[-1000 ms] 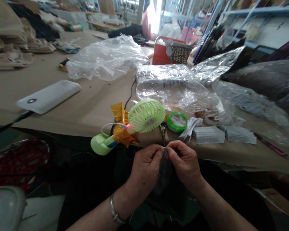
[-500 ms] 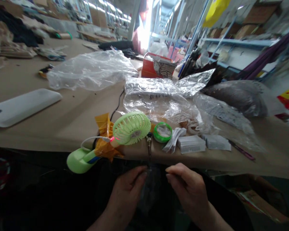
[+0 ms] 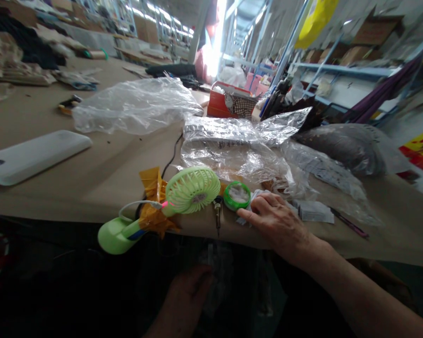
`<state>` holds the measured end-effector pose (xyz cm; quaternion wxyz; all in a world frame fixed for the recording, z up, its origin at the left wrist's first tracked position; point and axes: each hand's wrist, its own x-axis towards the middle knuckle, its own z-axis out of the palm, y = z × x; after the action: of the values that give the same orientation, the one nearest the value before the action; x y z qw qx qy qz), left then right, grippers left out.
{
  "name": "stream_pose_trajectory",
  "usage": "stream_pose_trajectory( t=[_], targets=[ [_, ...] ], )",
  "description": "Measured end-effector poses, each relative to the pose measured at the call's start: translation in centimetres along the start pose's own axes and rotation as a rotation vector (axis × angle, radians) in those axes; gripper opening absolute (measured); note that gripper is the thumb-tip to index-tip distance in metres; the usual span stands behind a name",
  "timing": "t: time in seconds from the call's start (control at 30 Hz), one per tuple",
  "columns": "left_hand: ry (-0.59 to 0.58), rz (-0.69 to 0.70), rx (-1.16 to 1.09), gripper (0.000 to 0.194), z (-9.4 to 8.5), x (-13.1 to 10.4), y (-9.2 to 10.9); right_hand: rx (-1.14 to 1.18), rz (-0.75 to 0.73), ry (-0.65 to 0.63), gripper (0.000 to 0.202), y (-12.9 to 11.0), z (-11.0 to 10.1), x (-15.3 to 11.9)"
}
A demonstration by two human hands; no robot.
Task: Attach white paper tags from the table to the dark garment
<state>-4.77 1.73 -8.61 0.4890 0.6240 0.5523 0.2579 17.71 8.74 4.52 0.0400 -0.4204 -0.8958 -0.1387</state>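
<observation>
My right hand (image 3: pixel 278 223) lies over the white paper slips (image 3: pixel 255 193) at the table's front edge. Its thumb is stretched out towards a round green tub (image 3: pixel 237 206) with whitish stuff inside, and the fingers curl over the slips, hiding part of them. Another stack of printed slips (image 3: pixel 315 212) sits just to its right. Low in the shade below the table edge, my left hand (image 3: pixel 188 291) is closed in a pinch at a thin clear plastic bag (image 3: pixel 218 281), whose outline is dim. Between the hands, a slim pointed tool (image 3: pixel 217 217) lies on the edge.
A green fan (image 3: pixel 193 190) is fixed with brown tape (image 3: pixel 158 220) to the table edge, its base jutting out. Behind lie clear plastic packaging (image 3: pixel 229 145) and a large bag (image 3: pixel 137 105). Thin scissors or tweezers (image 3: pixel 350 224) lie right; a white flat case (image 3: pixel 38 155) lies left.
My right hand has moved up and forward from beside the left hand onto the paper slips. My left hand has dropped slightly lower with the clear plastic.
</observation>
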Motion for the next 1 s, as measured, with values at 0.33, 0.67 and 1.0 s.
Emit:
stream_pose_trajectory(
  t=[0.33,0.67,1.0],
  targets=[
    [-0.026,-0.025,-0.019,0.027,0.1,-0.2,-0.2,0.018,-0.016,-0.045,0.007,0.1,-0.6,0.7],
    [-0.069,-0.087,-0.046,0.026,0.8,-0.7,-0.4,0.054,-0.111,-0.079,0.006,0.8,-1.0,0.8],
    [-0.06,-0.102,-0.072,0.023,0.7,-1.0,0.1,0.236,-0.029,0.216,0.029,1.2,0.3,-1.4]
  ],
)
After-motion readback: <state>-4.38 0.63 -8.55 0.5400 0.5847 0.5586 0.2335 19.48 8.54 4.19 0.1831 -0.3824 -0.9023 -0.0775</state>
